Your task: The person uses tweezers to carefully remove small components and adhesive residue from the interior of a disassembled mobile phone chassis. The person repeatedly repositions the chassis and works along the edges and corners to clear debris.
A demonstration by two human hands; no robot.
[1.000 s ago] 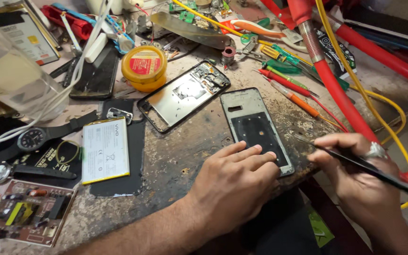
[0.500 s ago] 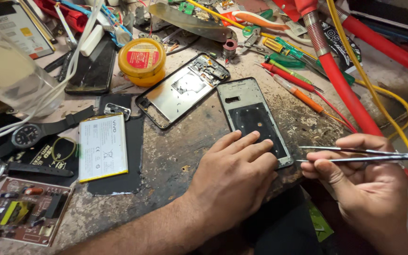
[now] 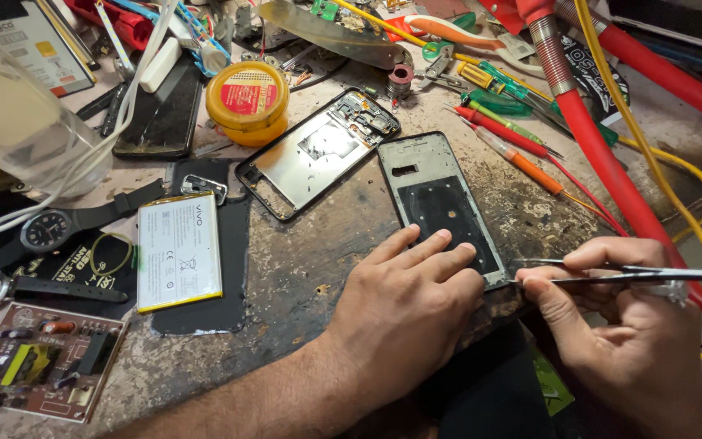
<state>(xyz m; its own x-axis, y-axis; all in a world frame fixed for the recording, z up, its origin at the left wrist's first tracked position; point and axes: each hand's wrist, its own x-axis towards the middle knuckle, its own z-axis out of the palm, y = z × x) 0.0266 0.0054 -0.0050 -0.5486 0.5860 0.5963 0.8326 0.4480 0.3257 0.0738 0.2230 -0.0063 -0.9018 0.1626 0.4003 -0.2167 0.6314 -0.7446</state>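
Left hand (image 3: 404,305) flat, fingers spread, pressing phone frame (image 3: 440,203) onto bench (image 3: 302,268). Right hand (image 3: 627,333) fingers pinching tweezers (image 3: 611,275), tips just beside frame's near corner.

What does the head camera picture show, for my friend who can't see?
A left hand presses a phone frame flat on a cluttered workbench while the right hand points metal tweezers at its lower edge.

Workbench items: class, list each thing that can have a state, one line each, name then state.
phone frame: flat, pinned by left hand
tweezers: held in right hand, tips at frame's corner
second phone chassis: opened, internals exposed
battery: removed, lying flat
yellow tin: lidded
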